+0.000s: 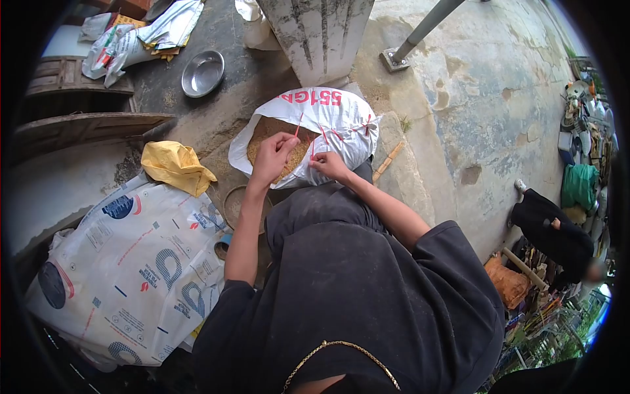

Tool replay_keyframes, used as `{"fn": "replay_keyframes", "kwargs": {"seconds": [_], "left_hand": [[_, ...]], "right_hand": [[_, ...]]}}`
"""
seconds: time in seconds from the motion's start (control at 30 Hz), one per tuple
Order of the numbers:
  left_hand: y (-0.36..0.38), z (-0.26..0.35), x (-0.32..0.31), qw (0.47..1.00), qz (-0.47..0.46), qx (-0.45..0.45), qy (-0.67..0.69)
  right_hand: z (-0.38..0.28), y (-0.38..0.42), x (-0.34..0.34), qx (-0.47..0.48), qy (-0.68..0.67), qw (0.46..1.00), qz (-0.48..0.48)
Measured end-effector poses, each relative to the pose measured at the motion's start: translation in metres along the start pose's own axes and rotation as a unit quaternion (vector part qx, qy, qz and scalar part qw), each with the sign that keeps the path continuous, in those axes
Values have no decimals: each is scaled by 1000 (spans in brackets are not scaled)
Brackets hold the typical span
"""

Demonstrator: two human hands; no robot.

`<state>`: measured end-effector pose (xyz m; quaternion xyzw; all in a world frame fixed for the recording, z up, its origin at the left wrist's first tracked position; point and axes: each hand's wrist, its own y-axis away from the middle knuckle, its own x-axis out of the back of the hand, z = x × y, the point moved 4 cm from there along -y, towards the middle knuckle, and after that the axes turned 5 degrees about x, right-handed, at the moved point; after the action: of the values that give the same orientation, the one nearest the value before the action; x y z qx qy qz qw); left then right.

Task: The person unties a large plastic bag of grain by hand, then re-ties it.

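A white woven sack with red lettering stands open in front of me, filled with brown grain. Red string runs along its rim in several stitches. My left hand is over the sack's mouth, fingers pinched on a length of the red string. My right hand rests on the sack's near rim, gripping the fabric beside a red stitch. Both arms reach forward from my dark sleeves.
A large printed white bag lies at my left, with a yellow bag above it. A metal bowl sits on the ground behind. A concrete pillar rises past the sack. Another person crouches at right near clutter.
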<state>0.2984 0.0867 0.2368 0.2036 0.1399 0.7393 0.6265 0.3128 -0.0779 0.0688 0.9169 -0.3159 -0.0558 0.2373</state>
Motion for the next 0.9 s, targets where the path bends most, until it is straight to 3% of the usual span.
{"fn": "replay_keyframes", "kwargs": {"seconds": [0.07,0.1,0.2,0.23,0.3,0.37,0.43,0.47,0.5,0.57,0.67,0.73,0.9], "left_hand": [[26,7,5,1000,-5,13,26],[39,8,7,998,-12,26,52],[73,22,15,999,-8,-14,32],[82,26,17,999,-5,-14,33],[94,30,19,1000,17,-5,8],[101,21,12,1000,-10,3,15],[107,14,3,999,-39,15,21],[109,13,-2,998,-56,6,-13],[109,11,-7,996,-75,-5,-48],[110,3,-8,992,-82,-50,-81],[112,-1,-3,969,-124,-78,-196],[113,-16,1,957,-192,21,-218],[111,-22,6,949,-221,50,-219]], "right_hand": [[-5,-4,3,99,23,990,94],[-10,-3,2,99,23,991,92],[-27,9,7,166,71,961,211],[-24,9,6,167,72,961,208],[-22,9,11,83,72,971,214],[-32,9,15,35,105,977,181],[-42,4,2,5,-209,976,55],[-47,3,-1,-25,-291,956,27],[-59,2,0,-25,-292,956,30],[-78,4,-5,-18,-450,893,12],[-68,-1,-13,-10,-435,900,6],[-62,1,-18,-24,-387,921,-30],[-57,9,-22,-36,-371,927,-53]]}}
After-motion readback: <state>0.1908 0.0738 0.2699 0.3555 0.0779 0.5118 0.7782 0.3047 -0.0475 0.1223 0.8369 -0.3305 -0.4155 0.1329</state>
